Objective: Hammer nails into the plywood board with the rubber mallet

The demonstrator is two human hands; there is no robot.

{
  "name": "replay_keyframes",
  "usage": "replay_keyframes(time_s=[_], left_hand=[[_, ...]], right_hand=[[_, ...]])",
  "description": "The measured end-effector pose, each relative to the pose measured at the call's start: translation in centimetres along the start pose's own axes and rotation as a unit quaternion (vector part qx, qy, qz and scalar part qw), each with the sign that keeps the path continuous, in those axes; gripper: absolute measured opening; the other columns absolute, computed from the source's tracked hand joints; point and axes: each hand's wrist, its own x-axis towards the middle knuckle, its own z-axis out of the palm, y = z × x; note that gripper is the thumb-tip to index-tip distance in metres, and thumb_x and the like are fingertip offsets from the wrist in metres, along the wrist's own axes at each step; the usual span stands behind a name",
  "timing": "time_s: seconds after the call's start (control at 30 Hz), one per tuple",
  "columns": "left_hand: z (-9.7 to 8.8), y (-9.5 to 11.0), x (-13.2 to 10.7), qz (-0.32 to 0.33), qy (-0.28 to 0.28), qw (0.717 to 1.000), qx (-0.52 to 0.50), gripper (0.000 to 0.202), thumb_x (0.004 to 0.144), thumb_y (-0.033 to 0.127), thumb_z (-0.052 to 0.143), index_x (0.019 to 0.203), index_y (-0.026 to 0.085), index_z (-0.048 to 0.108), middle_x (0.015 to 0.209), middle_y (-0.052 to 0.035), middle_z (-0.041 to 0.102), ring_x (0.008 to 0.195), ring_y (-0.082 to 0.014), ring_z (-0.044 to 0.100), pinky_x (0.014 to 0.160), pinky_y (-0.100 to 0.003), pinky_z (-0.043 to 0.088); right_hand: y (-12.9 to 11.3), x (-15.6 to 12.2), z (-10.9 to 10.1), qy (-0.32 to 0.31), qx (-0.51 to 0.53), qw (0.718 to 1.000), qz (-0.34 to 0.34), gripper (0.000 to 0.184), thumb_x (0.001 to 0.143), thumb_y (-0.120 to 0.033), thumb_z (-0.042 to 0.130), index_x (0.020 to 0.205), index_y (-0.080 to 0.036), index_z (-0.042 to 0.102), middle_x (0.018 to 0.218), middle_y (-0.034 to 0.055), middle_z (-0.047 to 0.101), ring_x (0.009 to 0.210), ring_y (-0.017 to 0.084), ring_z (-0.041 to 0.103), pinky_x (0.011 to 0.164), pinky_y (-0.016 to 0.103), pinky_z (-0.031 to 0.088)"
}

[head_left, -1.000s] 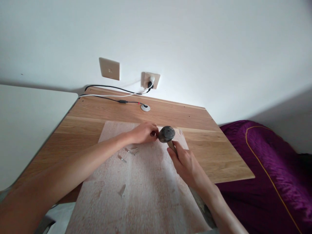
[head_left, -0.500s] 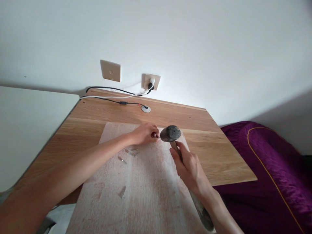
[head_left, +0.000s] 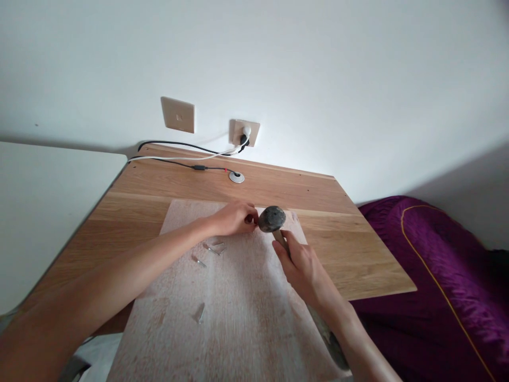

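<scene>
A wooden-handled hammer (head_left: 272,218) with a dark, worn, rounded head is gripped in my right hand (head_left: 302,262), fingers wrapped round the handle close to the head. Beside the hammer head, near the far edge of a pale wooden board (head_left: 234,318), my left hand (head_left: 238,218) is closed in a pinch on a small nail, mostly hidden by the fingers and the hammer head. Several loose silvery nails (head_left: 199,261) lie on the board left of centre, and one more nail (head_left: 201,313) lies nearer to me.
The board rests on a wooden desk (head_left: 358,254). Black and white cables (head_left: 178,158) run along its back to a wall socket (head_left: 244,132), near a round cable hole (head_left: 236,177). A white panel (head_left: 55,212) stands left; purple cloth (head_left: 445,276) lies right.
The hammer head has moved slightly left, closer to my left hand's fingertips, and now covers the tip of the nail. My left hand stays almost where it was.
</scene>
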Motion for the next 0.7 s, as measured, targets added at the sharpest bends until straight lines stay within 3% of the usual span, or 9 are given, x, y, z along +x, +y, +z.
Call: replay_keyframes(time_s=[0.37,0.53,0.7], left_hand=[[0.0,0.0,0.0,0.000,0.003,1.000,0.007,0.010,0.079,0.007,0.067,0.080,0.014,0.074,0.077,-0.0016,0.065,0.066,-0.0117,0.056,0.064,-0.024,0.037],[0.0,0.1,0.1,-0.008,-0.003,1.000,0.006,0.006,0.081,0.010,0.071,0.083,0.014,0.075,0.077,-0.0009,0.064,0.068,-0.0120,0.057,0.065,-0.023,0.038],[-0.2,0.1,0.1,-0.013,-0.023,1.000,-0.001,0.006,0.085,0.013,0.071,0.086,0.016,0.076,0.086,-0.0028,0.068,0.074,-0.0135,0.062,0.068,-0.024,0.041]], right_hand=[[0.1,-0.4,-0.2,-0.014,0.011,1.000,0.020,0.035,0.105,-0.044,0.038,0.115,-0.018,0.060,0.060,-0.0024,0.062,0.049,0.018,0.060,0.055,0.028,0.040],[0.9,-2.7,-0.6,-0.031,0.041,0.997,0.064,0.041,0.106,-0.051,0.037,0.121,-0.020,0.059,0.059,-0.0043,0.061,0.043,0.016,0.057,0.049,0.027,0.041],[1.7,-4.7,0.3,-0.042,0.043,0.996,0.063,0.044,0.107,-0.051,0.036,0.124,-0.018,0.059,0.068,0.0000,0.067,0.058,0.020,0.065,0.057,0.029,0.045]])
